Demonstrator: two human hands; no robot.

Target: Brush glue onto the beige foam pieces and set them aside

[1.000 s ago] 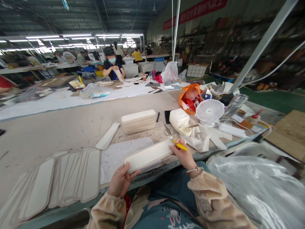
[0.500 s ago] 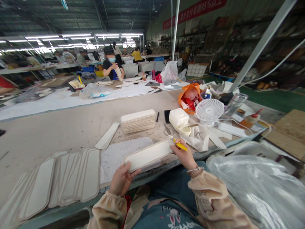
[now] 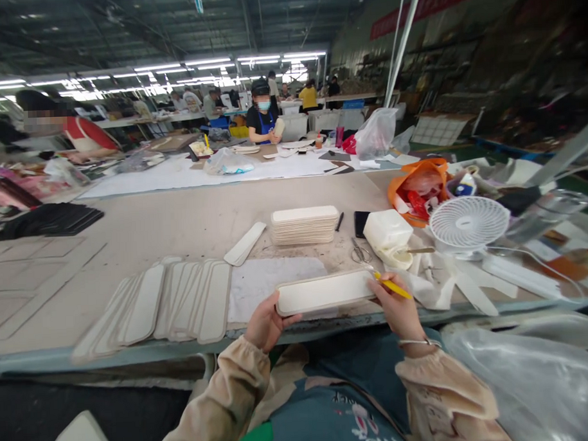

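Left hand (image 3: 267, 322), partly curled, grips the left end of a pale panel (image 3: 328, 292); right hand (image 3: 397, 312), fingers bent, pinches the right end and also holds a yellow tool (image 3: 397, 289). Panel position: near edge of the counter (image 3: 201, 204), partly over a white sheet (image 3: 255, 283). Stacked panels (image 3: 304, 228) stand beyond; fanned panels (image 3: 214, 304) lie left.

A cream panel (image 3: 325, 293) slants, yellow tool (image 3: 397, 289) perhaps touching its right end.
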